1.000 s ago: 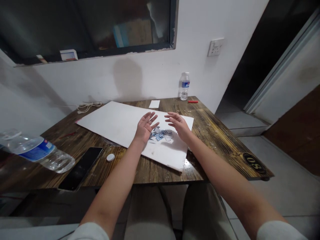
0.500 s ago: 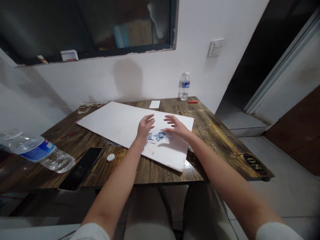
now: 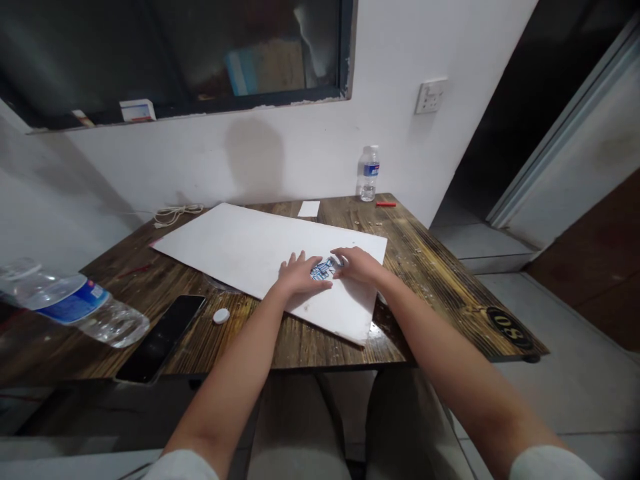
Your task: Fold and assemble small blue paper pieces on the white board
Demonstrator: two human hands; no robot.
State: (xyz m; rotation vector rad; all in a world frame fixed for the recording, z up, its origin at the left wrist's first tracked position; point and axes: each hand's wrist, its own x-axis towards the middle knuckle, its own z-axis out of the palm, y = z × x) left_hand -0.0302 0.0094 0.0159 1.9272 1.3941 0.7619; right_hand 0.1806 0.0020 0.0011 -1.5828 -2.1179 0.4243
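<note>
A white board [image 3: 240,240] lies at an angle on the dark wooden table. On its right part is a small cluster of blue-and-white pieces [image 3: 323,269], too small to make out singly. My left hand [image 3: 303,273] rests at the left side of the cluster, fingers apart and curved around it. From the right, my right hand [image 3: 356,265] curves around the other side, its fingers also apart. The cluster sits between the two hands, partly hidden by their fingers. Neither hand is closed on anything visible.
A large bottle [image 3: 85,300] lies at the left, beside a black phone [image 3: 163,339] and a white cap [image 3: 221,316]. Towards the wall are a white cable [image 3: 177,213], a paper [image 3: 309,209], an upright bottle [image 3: 369,175] and a red pen-like item [image 3: 386,204].
Both hands have come down to the board around the blue-and-white pieces. The pieces, spread out before, are now gathered closer together between the hands.
</note>
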